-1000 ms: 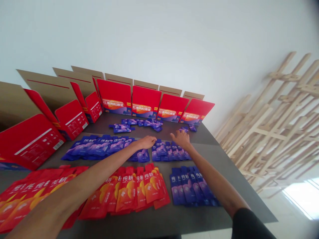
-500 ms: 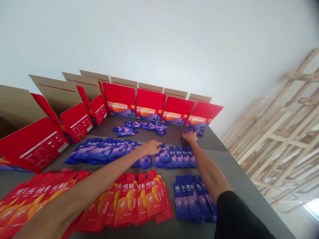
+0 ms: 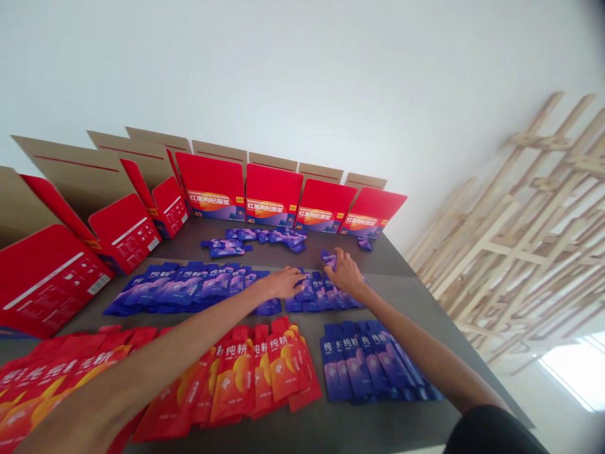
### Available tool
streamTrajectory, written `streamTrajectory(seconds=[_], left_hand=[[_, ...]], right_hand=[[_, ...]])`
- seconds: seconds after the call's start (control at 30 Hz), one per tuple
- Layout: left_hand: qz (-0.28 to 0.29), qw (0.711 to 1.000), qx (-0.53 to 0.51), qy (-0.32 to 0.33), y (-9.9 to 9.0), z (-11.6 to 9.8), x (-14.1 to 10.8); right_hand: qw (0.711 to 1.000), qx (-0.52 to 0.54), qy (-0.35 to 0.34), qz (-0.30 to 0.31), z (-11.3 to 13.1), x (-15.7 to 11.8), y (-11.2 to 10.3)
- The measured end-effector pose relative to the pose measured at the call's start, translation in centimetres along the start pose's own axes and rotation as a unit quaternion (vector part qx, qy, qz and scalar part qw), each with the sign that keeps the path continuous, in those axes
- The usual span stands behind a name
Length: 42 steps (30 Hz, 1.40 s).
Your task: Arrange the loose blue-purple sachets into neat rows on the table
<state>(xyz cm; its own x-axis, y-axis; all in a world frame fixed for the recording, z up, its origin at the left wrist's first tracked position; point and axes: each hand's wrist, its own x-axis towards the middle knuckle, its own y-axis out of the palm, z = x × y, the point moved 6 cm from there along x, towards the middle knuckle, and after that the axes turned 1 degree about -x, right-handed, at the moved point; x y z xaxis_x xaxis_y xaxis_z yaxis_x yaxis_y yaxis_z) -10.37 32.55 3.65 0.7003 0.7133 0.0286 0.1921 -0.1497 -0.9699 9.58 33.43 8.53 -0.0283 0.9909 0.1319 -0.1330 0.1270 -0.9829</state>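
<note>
My left hand point(image 3: 286, 282) lies with its fingers over the left end of a short row of blue-purple pouches point(image 3: 321, 294); whether it grips one is hidden. Just above that row's right part, my right hand point(image 3: 344, 271) is closed on a blue pouch point(image 3: 327, 257). A longer row of blue pouches point(image 3: 182, 287) extends to the left of my left hand. Nearer to me are red-orange pouches point(image 3: 236, 378) under my left forearm, and another blue group point(image 3: 363, 362) lies beside my right forearm.
Open red boxes point(image 3: 212, 183) stand along the back and left point(image 3: 127, 230) of the grey table point(image 3: 401, 422). Loose blue pouches point(image 3: 271, 236) lie before the back boxes, with one small pouch point(image 3: 365, 244) at the right. Wooden racks point(image 3: 515, 252) are beyond the table's right edge.
My right hand has come left and nearer from the loose pouches by the rightmost box, bringing a blue pouch with it. My left hand remains at the short row. The view has shifted slightly.
</note>
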Motion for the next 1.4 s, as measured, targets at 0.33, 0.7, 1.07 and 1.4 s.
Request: streamTrajectory(seconds=[0.33, 0.7, 1.07, 1.4], left_hand=[[-0.013, 0.998, 0.025, 0.056, -0.2, -1.1, -0.6], [-0.018, 0.997, 0.013, 0.073, -0.7, -2.0, -0.5], [0.016, 0.989, -0.062, 0.132, -0.5, -3.2, -0.5], [0.003, 0.990, -0.019, 0.137, -1.0, -4.0, -0.7]], right_hand=[[0.997, -0.065, -0.030, 0.043, 3.9, -6.7, 1.1], [0.993, -0.080, -0.026, 0.078, 2.3, -4.8, 1.0], [0.984, -0.060, 0.159, 0.051, -16.4, 9.2, 3.1], [0.993, -0.055, 0.089, 0.060, -17.2, 12.9, 5.4]])
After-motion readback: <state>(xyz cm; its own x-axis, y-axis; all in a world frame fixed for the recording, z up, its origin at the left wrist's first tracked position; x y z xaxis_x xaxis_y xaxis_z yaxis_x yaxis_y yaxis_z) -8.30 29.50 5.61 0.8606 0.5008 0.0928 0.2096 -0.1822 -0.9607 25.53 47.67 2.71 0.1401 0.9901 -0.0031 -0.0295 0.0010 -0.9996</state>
